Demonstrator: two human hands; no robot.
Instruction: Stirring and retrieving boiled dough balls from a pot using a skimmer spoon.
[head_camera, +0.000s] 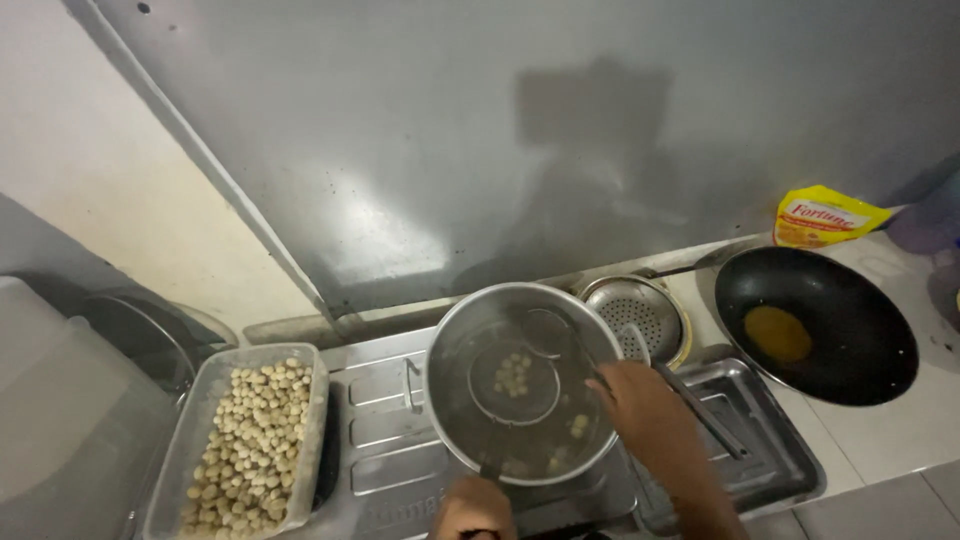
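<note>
Head view: the right hand (645, 400) grips a skimmer (515, 385) over the pot (455, 350), lifting small pale balls (513, 374); they look soft, wet and slippery. The left hand (472, 507), closed, holds the pot's near side, likely a handle.

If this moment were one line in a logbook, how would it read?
left hand: at pot near edge | right hand: over pot, grip unclear | skimmer: holds pale balls | tub: more balls | wok: oil

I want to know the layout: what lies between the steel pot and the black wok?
In the head view, a perforated metal strainer lies between the steel pot and the black wok.
</note>
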